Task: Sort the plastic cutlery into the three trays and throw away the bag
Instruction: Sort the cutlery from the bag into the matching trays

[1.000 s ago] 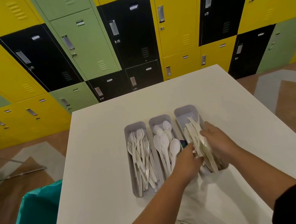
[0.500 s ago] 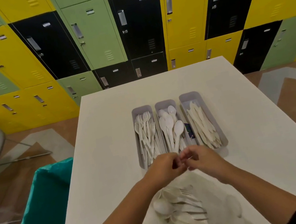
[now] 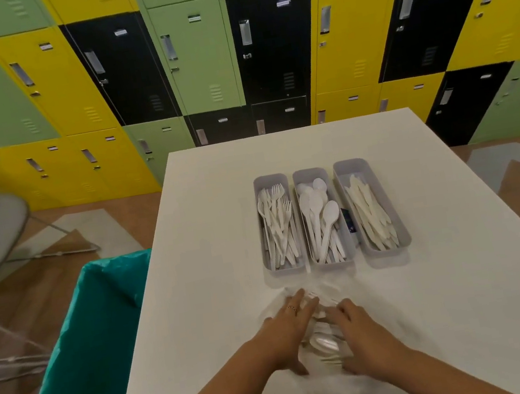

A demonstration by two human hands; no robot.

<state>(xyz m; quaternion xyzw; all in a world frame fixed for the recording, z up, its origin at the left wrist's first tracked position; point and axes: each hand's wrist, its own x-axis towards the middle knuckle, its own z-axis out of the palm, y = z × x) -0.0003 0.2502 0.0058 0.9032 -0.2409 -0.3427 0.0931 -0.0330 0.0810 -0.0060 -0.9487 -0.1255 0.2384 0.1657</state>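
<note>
Bin (image 3: 82,354): I see its teal liner just left of the desk (image 3: 216,272), ready for the bag.
Left hand (image 3: 289,325): fingers spread flat on the clear bag (image 3: 322,343).
Right hand (image 3: 358,334): open, cupping the other side; loose cutlery (image 3: 323,345) lies between.
Trays (image 3: 340,262): forks left, spoons middle, knives right.
Advice: I'd pick one kind at a time, pinning the slippery film.
</note>
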